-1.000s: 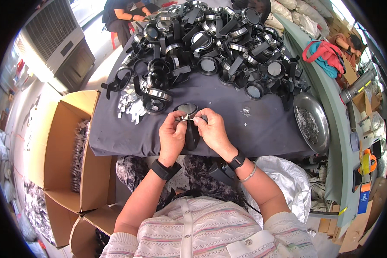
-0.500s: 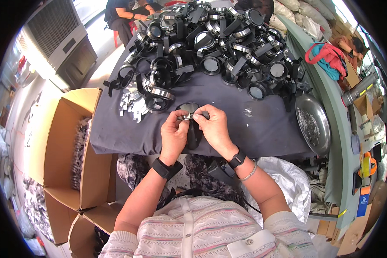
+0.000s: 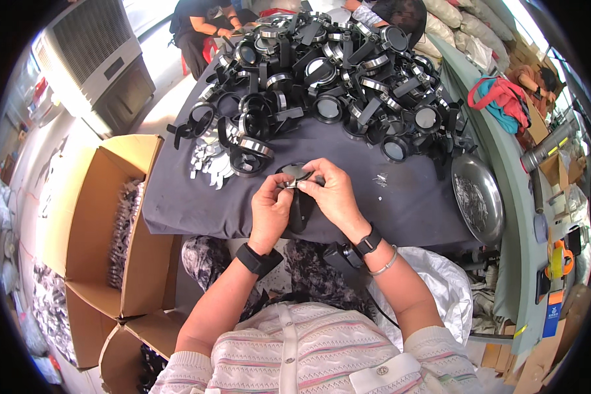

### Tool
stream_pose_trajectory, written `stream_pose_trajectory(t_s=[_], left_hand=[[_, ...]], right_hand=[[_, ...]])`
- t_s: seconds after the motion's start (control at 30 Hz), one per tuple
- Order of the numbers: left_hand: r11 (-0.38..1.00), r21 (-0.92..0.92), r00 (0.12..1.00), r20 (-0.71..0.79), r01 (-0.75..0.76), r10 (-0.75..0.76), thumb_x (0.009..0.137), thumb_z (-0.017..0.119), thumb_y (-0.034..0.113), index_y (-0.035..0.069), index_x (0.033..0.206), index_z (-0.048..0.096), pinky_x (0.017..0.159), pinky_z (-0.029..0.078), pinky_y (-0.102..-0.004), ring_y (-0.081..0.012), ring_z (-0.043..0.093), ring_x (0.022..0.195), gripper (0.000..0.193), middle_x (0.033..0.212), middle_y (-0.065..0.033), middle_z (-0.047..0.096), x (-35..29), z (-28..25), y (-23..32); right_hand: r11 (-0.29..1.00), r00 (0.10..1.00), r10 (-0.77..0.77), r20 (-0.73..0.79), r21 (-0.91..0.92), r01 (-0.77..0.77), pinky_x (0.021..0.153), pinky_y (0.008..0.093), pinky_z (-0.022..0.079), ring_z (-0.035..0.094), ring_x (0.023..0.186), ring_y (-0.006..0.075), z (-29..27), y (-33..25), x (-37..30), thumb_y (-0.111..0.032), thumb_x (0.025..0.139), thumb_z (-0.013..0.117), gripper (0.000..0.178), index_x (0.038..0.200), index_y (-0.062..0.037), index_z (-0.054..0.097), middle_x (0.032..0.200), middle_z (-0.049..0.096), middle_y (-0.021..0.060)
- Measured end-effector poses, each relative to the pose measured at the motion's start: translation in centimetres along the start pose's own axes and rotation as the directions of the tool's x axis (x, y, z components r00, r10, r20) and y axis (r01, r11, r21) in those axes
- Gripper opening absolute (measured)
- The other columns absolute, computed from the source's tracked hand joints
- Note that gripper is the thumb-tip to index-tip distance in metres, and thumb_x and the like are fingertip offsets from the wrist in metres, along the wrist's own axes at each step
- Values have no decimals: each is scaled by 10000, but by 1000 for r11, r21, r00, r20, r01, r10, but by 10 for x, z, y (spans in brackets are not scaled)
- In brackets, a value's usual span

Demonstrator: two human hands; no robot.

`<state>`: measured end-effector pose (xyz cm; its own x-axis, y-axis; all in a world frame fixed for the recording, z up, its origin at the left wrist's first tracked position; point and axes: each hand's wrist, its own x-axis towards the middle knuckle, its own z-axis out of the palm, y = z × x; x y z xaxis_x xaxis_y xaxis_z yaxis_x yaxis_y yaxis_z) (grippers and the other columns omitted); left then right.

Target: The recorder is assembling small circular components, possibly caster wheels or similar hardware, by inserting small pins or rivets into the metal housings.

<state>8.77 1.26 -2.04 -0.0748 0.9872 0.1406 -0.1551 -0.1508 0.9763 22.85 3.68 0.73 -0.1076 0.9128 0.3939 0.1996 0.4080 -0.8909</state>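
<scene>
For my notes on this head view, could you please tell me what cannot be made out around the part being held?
- Black round part: its middle is hidden by the left hand and right hand; the grip is unclear.
- Small bits on the grey cloth: too small to identify.
- Contents of the metal dish: too small, bent by the fisheye rim.
- Cardboard box: contents shadowed.

I count one round metal tray (image 3: 477, 197) and two open cardboard boxes (image 3: 105, 197). The heap of black ring parts (image 3: 335, 79) holds too many for me to count.
</scene>
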Motion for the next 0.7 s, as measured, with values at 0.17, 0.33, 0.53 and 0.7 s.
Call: stream_pose_trajectory(t_s=[0.17,0.33,0.53,0.7], left_hand=[[996,-85,999,22,-30,32,906,482,-14,26,1026,600,624,439,-186,-32,532,704,173,862,11,609,1,-2,1],[998,-32,992,123,46,-42,897,459,-28,9,1022,595,675,452,-202,-61,555,721,188,887,1,614,5,-15,2],[980,-12,975,107,198,-196,903,484,12,37,1027,538,558,467,-227,-90,571,670,138,843,-33,609,-1,-8,29],[925,-24,925,-19,379,-379,896,535,59,73,1034,472,413,429,-242,-116,570,571,152,765,-51,592,-6,-2,50]], right_hand=[[969,985,162,66,-202,-146,518,257,413,486,540,95,-15,-1,5,-164,684,825,415,948,-1,549,601,541,25],[897,997,3,75,-442,30,522,303,422,509,515,178,-10,-6,6,-267,675,831,472,917,-9,518,596,549,60],[953,990,-8,144,-298,51,603,314,444,558,660,213,-27,-3,-3,-57,784,677,166,909,-22,575,743,560,79],[707,895,-383,228,-552,443,655,323,446,552,733,199,-47,-29,-7,6,772,668,126,889,-39,678,792,544,57]])
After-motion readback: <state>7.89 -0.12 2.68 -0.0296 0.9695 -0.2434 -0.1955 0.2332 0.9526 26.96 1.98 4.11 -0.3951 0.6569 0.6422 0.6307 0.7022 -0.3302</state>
